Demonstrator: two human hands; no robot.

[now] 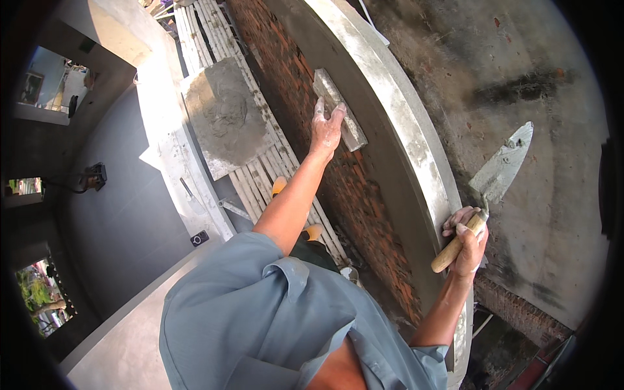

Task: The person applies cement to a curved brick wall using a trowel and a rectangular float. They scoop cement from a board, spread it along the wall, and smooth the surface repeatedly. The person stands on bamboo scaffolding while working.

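My left hand [327,133] grips a long plastering float [352,132] caked with dried mortar. The float lies against the smooth grey plaster [383,146] on the side of a curved wall, just above the exposed red brick [374,244]. In my right hand [469,250] is the wooden handle of a pointed trowel [506,166], its blade smeared with wet mortar and tilted up and away to the right. This hand is at the wall's pale top edge [416,143]; whether it rests on it I cannot tell. Both hands are spotted with mortar.
A board with a heap of wet mortar [227,114] lies on the slatted walkway [276,172] to the left. My orange-yellow shoes [312,233] show on that walkway. A white ledge [170,149] runs beside it, and a stained concrete surface [546,156] spreads beyond the wall.
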